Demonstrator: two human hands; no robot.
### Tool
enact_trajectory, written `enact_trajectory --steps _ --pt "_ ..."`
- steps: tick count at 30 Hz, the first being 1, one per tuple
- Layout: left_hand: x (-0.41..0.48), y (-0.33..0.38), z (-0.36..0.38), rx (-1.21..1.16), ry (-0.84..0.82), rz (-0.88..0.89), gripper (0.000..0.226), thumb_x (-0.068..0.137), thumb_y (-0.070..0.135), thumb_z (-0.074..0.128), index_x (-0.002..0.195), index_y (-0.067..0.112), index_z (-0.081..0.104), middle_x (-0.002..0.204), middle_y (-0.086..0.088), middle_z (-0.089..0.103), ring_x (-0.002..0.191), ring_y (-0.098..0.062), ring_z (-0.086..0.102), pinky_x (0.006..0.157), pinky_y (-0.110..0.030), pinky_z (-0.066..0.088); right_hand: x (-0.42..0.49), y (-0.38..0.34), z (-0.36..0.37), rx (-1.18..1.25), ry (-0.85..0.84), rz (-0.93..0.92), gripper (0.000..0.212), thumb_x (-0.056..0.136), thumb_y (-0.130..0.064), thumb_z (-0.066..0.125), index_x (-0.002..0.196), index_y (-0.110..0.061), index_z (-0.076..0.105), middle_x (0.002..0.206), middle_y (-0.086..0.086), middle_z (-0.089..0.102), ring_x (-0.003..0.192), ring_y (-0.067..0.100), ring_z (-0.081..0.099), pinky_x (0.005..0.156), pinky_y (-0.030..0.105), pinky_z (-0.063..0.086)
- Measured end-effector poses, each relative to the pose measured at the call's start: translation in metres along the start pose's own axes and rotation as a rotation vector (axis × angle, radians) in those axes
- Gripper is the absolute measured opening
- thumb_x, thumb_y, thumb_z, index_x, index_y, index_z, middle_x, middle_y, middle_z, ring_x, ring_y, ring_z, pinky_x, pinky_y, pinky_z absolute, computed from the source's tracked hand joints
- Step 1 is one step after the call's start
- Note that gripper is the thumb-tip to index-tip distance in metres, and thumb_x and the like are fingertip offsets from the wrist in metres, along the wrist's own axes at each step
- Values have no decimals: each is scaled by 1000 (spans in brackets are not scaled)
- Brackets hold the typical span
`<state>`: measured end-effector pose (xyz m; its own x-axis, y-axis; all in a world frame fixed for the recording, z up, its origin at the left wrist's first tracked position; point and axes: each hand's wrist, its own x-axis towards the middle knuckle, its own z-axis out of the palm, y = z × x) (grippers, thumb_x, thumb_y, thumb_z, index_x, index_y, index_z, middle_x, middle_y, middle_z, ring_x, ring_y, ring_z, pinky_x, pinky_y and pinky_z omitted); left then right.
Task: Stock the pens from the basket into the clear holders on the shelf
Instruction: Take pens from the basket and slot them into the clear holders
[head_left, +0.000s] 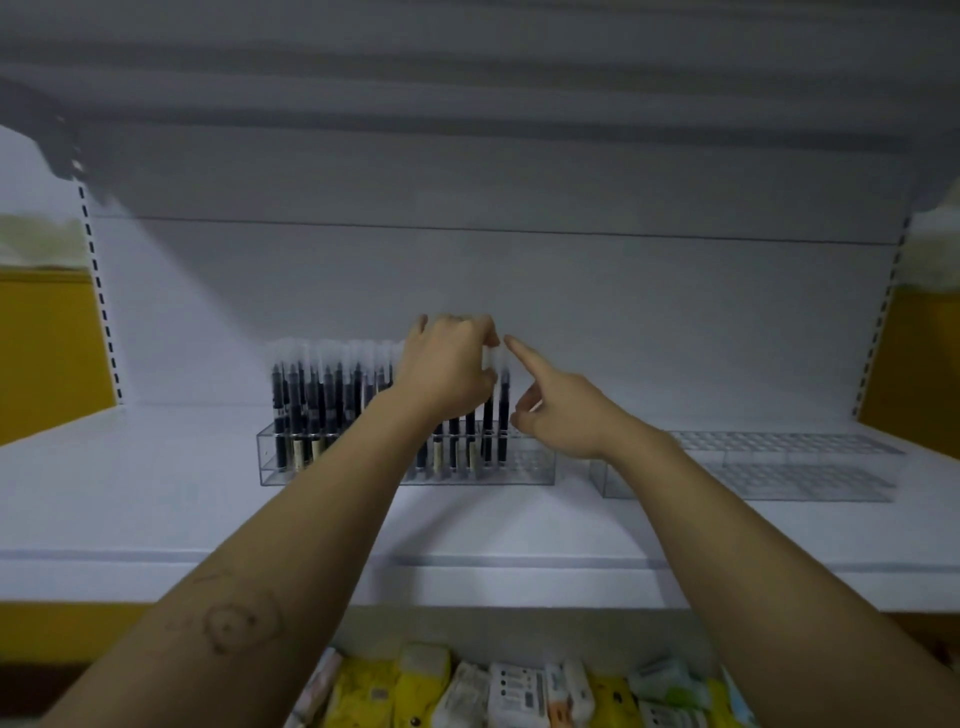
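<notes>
A clear holder (524, 470) stands on the white shelf (156, 499), filled from its left end with several upright black pens (311, 395) that have clear caps. My left hand (449, 366) is above the holder's right part and pinches the cap of a pen (488, 415) standing in the rack. My right hand (558, 410) hovers just right of that pen, index finger pointing up and left toward the cap, the other fingers loosely curled and holding nothing. The basket is out of view.
A second clear holder (779, 467) with no pens sits on the shelf to the right. The shelf's back panel (519, 291) is close behind the pens. Below the shelf edge lie several packaged goods (519, 691). Yellow walls flank the shelf.
</notes>
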<state>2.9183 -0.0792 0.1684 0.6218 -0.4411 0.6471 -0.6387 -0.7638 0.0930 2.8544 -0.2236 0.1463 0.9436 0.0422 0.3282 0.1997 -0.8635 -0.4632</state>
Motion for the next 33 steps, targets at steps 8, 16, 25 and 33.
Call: enact_trajectory --steps 8,16,25,33 --pt "-49 6 -16 59 66 37 53 89 33 61 139 23 43 142 0 46 134 -21 37 119 -41 10 -31 0 7 -135 81 29 94 87 -32 68 152 -38 0 149 6 34 128 26 45 104 42 41" --pt "-133 19 6 14 158 59 45 85 31 66 127 21 55 124 1 58 118 -22 49 102 -35 32 -105 -9 25 -230 184 -24 74 88 -44 63 150 -33 24 149 -3 35 136 20 34 114 38 28" --pt "-237 41 49 6 189 98 32 82 36 60 110 20 62 104 -1 61 97 -25 55 77 -37 40 -193 15 93 -261 360 -119 47 83 -39 68 127 -25 57 125 -2 52 119 16 43 102 26 22" --pt "-334 41 127 -61 -263 -60 44 86 47 57 124 25 55 122 4 59 114 -21 54 93 -36 35 -258 76 204 -246 131 137 48 83 -42 67 127 -25 59 128 -1 55 122 23 46 104 34 28"
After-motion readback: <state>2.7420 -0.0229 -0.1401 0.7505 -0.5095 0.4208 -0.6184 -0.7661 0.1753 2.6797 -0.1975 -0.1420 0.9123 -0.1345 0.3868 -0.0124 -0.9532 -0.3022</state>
